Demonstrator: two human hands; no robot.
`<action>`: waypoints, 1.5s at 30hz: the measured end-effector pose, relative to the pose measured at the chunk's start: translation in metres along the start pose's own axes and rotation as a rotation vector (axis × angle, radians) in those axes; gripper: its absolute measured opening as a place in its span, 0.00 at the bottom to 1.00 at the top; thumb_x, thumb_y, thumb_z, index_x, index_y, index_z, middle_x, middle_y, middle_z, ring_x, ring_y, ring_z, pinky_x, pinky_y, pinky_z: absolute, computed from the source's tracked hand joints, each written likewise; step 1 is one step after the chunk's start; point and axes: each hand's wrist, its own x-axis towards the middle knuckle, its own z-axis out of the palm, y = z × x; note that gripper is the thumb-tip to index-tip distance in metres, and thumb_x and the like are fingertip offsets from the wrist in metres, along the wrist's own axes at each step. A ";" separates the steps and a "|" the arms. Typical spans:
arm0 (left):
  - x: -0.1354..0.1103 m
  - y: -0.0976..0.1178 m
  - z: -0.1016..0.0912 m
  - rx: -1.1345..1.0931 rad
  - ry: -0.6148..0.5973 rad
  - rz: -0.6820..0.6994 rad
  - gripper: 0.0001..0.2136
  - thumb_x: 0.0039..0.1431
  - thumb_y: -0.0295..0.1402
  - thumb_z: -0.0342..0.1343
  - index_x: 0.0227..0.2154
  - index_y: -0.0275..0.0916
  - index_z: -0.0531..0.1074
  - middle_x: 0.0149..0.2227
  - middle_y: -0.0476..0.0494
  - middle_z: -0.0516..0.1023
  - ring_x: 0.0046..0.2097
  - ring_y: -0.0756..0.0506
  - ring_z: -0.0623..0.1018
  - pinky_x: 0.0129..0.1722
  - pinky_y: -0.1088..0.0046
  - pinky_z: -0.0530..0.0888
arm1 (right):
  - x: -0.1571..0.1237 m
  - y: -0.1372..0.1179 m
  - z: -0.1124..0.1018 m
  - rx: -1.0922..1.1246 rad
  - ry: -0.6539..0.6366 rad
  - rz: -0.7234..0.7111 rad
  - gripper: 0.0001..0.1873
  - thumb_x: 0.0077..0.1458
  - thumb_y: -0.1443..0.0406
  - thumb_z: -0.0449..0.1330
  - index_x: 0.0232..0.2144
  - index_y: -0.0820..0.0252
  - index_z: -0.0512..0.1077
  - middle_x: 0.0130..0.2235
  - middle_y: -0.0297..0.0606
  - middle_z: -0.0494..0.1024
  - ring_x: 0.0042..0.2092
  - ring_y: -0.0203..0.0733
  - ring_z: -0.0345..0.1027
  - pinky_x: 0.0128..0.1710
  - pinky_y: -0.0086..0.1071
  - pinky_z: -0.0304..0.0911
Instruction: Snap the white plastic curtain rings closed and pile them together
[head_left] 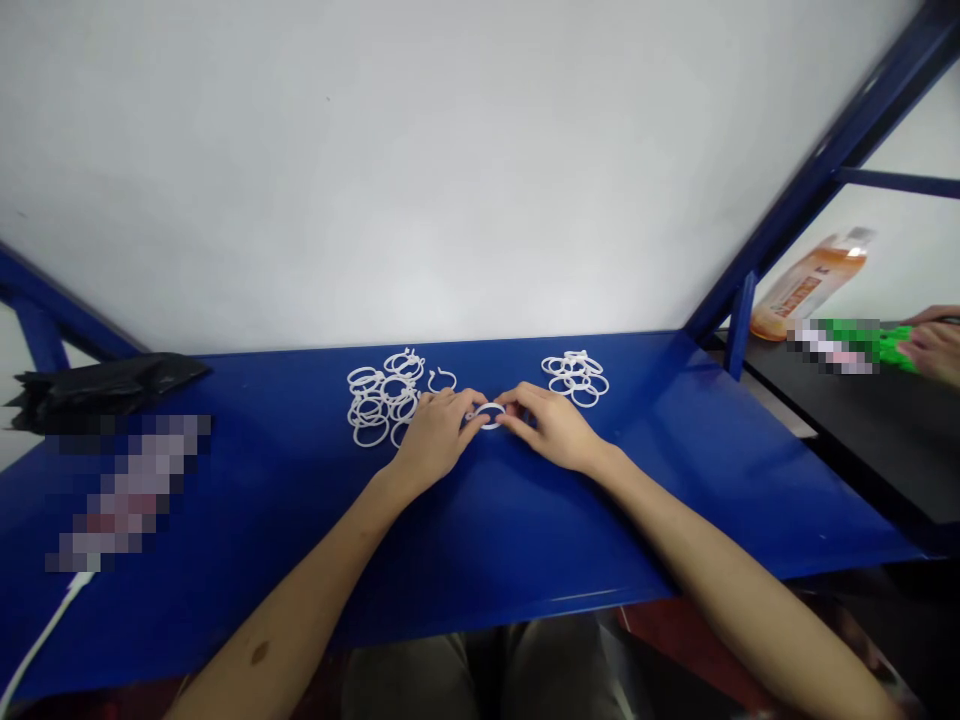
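Note:
Between my two hands is one white plastic ring point(491, 427), held just above or against the blue table point(525, 540); I cannot tell which. My left hand point(437, 428) pinches the ring's left side, thumb and fingers closed. On its right side, my right hand point(553, 424) grips the ring the same way. A pile of white rings point(371, 431) lies left of my left hand, partly hidden behind it. One ring with an open gap point(442, 388) rests just behind that hand. A smaller group of white rings point(584, 397) lies beyond my right hand.
A crumpled black plastic bag point(112, 385) and a blurred-out object with a white cable point(45, 635) are at the left. Blue metal posts point(739, 325) flank the table. At the right, a bottle of orange drink point(814, 283) and another person's hand point(937, 350) near green pieces point(892, 347).

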 end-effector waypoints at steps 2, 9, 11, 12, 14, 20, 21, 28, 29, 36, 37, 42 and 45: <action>0.000 0.000 -0.001 -0.046 0.048 0.011 0.03 0.66 0.32 0.57 0.41 0.41 0.73 0.36 0.47 0.79 0.41 0.43 0.76 0.46 0.62 0.68 | -0.001 -0.002 0.003 0.006 0.046 0.022 0.08 0.66 0.60 0.56 0.39 0.57 0.71 0.38 0.37 0.75 0.36 0.37 0.70 0.37 0.33 0.66; -0.001 0.008 -0.004 -0.276 0.120 -0.020 0.07 0.62 0.33 0.61 0.41 0.42 0.72 0.36 0.49 0.77 0.38 0.46 0.76 0.42 0.68 0.72 | 0.000 -0.006 0.006 0.246 0.092 0.053 0.13 0.67 0.61 0.54 0.52 0.55 0.69 0.34 0.33 0.75 0.30 0.34 0.69 0.33 0.31 0.67; -0.001 0.011 -0.009 -0.398 0.115 -0.060 0.07 0.63 0.34 0.59 0.43 0.42 0.72 0.36 0.50 0.78 0.37 0.47 0.77 0.40 0.70 0.73 | 0.001 -0.008 0.007 0.311 0.115 0.109 0.13 0.67 0.60 0.53 0.50 0.54 0.71 0.30 0.31 0.74 0.28 0.34 0.68 0.31 0.31 0.66; 0.000 0.011 -0.011 -0.458 0.108 -0.079 0.07 0.64 0.35 0.58 0.43 0.42 0.72 0.36 0.50 0.79 0.36 0.48 0.77 0.38 0.70 0.73 | 0.001 -0.008 0.008 0.342 0.126 0.144 0.12 0.67 0.59 0.54 0.49 0.55 0.72 0.29 0.30 0.74 0.27 0.34 0.68 0.30 0.31 0.66; 0.001 0.011 -0.015 -0.527 0.097 -0.114 0.07 0.64 0.37 0.57 0.41 0.42 0.73 0.35 0.50 0.80 0.35 0.48 0.78 0.36 0.71 0.73 | 0.001 -0.008 0.010 0.389 0.136 0.205 0.12 0.66 0.57 0.56 0.45 0.56 0.73 0.28 0.31 0.75 0.26 0.34 0.69 0.30 0.31 0.66; 0.002 0.008 -0.013 -0.436 0.131 -0.088 0.06 0.64 0.36 0.56 0.33 0.41 0.74 0.31 0.50 0.79 0.32 0.48 0.75 0.36 0.71 0.72 | -0.001 -0.004 0.014 0.431 0.042 0.246 0.13 0.63 0.54 0.59 0.40 0.57 0.74 0.25 0.29 0.74 0.25 0.34 0.68 0.27 0.28 0.64; 0.002 0.008 -0.012 -0.431 0.129 -0.078 0.05 0.63 0.35 0.56 0.33 0.41 0.74 0.31 0.51 0.78 0.32 0.49 0.75 0.36 0.71 0.72 | -0.001 -0.004 0.014 0.425 0.028 0.246 0.13 0.63 0.55 0.59 0.40 0.57 0.75 0.24 0.29 0.74 0.24 0.34 0.67 0.27 0.28 0.64; 0.003 0.006 -0.009 -0.432 0.110 -0.146 0.05 0.63 0.32 0.54 0.31 0.41 0.72 0.30 0.51 0.77 0.31 0.48 0.74 0.36 0.70 0.70 | 0.001 -0.012 0.014 0.218 0.061 0.128 0.21 0.66 0.55 0.55 0.56 0.57 0.71 0.47 0.43 0.77 0.42 0.41 0.73 0.43 0.36 0.68; 0.003 0.006 -0.009 -0.437 0.102 -0.155 0.05 0.63 0.32 0.54 0.31 0.40 0.72 0.30 0.51 0.78 0.31 0.48 0.75 0.36 0.70 0.70 | 0.001 -0.013 0.014 0.220 0.041 0.141 0.23 0.64 0.54 0.58 0.57 0.58 0.70 0.47 0.43 0.77 0.41 0.41 0.73 0.42 0.36 0.68; 0.002 0.007 -0.008 -0.491 0.005 -0.142 0.05 0.61 0.31 0.54 0.31 0.41 0.73 0.31 0.52 0.79 0.33 0.48 0.76 0.37 0.70 0.71 | 0.001 -0.015 0.013 0.202 -0.025 0.128 0.13 0.58 0.60 0.64 0.44 0.58 0.76 0.36 0.35 0.77 0.32 0.34 0.69 0.35 0.30 0.66; 0.002 0.007 -0.008 -0.491 -0.002 -0.139 0.05 0.60 0.31 0.54 0.31 0.41 0.73 0.31 0.52 0.79 0.32 0.48 0.76 0.38 0.70 0.71 | 0.001 -0.016 0.012 0.197 -0.031 0.123 0.12 0.57 0.61 0.65 0.44 0.59 0.76 0.36 0.35 0.77 0.32 0.34 0.69 0.35 0.30 0.65; 0.003 0.006 -0.012 -0.494 -0.032 -0.144 0.06 0.60 0.33 0.54 0.30 0.42 0.73 0.29 0.52 0.79 0.31 0.48 0.76 0.38 0.70 0.73 | 0.001 -0.017 0.009 0.174 -0.087 0.085 0.11 0.59 0.62 0.63 0.44 0.58 0.75 0.37 0.36 0.79 0.33 0.35 0.71 0.35 0.30 0.65; 0.002 0.007 -0.013 -0.504 -0.043 -0.133 0.05 0.60 0.32 0.54 0.30 0.41 0.73 0.30 0.52 0.79 0.32 0.48 0.76 0.39 0.70 0.73 | 0.000 -0.017 0.008 0.155 -0.091 0.084 0.12 0.59 0.61 0.62 0.45 0.58 0.75 0.37 0.36 0.79 0.33 0.36 0.71 0.35 0.30 0.65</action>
